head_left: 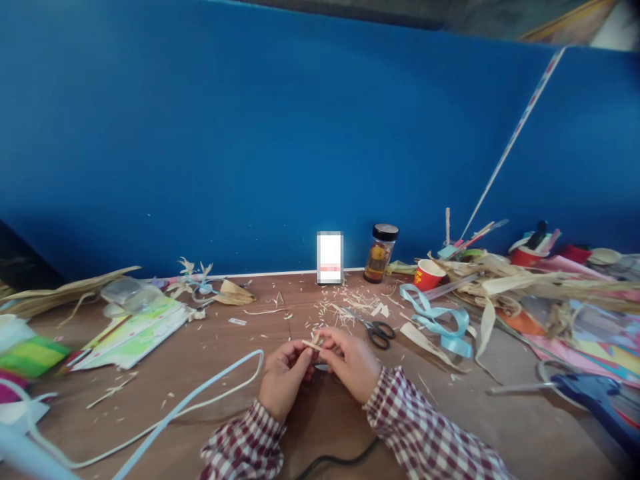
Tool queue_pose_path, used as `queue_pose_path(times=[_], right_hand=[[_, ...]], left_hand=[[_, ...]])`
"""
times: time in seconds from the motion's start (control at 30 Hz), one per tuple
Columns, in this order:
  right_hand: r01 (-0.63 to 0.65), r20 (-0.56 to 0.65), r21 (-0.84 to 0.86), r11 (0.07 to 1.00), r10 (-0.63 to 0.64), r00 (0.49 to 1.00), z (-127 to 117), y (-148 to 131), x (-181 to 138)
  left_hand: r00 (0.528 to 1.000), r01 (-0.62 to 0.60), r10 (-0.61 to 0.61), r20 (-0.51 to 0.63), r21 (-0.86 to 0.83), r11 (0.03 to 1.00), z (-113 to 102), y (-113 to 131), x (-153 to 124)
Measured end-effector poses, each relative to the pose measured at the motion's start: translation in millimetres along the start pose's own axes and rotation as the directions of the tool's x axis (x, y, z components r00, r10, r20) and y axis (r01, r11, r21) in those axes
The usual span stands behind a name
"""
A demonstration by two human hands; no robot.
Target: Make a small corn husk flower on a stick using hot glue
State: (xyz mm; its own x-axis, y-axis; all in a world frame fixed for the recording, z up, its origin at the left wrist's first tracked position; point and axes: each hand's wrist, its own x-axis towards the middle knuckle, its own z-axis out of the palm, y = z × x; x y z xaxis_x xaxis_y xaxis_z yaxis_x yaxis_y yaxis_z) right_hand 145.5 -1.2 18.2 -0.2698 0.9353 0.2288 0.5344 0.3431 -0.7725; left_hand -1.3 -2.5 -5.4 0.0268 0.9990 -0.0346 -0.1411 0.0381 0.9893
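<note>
My left hand (pixel 283 377) and my right hand (pixel 350 363) meet over the brown table (pixel 240 393), both in red-and-white checked sleeves. Between them they pinch a small pale husk strip (pixel 313 345), fingers closed on it from either side. Black-handled scissors (pixel 376 331) lie just beyond my right hand, amid scattered husk shavings (pixel 345 303). A light blue ribbon (pixel 440 323) curls to the right of the scissors.
A blue wall backs the table. A jar with a black lid (pixel 381 253) and a red paper cup (pixel 428 274) stand at the back. Dried husks and coloured papers pile at right, a blue glue gun (pixel 590 393) near right, green papers (pixel 135 330) left, a white cable (pixel 200 397) in front.
</note>
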Motion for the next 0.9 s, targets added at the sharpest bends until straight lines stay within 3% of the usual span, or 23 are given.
queue_pose_path(times=[0.2,0.5,0.9], right_hand=[[-0.007,0.022,0.157,0.988,0.004,1.000,-3,-4,2],[0.069,-0.015,-0.144,0.987,-0.072,0.997,-7,-9,-1],[0.134,-0.039,-0.228,0.964,-0.147,0.988,0,-10,-5]], left_hand=[[0.999,0.044,-0.043,0.015,-0.019,0.999,2,1,-2],[0.997,0.077,-0.077,0.025,0.019,0.997,4,1,-3],[0.992,0.102,-0.106,0.065,0.060,0.993,3,0,-2]])
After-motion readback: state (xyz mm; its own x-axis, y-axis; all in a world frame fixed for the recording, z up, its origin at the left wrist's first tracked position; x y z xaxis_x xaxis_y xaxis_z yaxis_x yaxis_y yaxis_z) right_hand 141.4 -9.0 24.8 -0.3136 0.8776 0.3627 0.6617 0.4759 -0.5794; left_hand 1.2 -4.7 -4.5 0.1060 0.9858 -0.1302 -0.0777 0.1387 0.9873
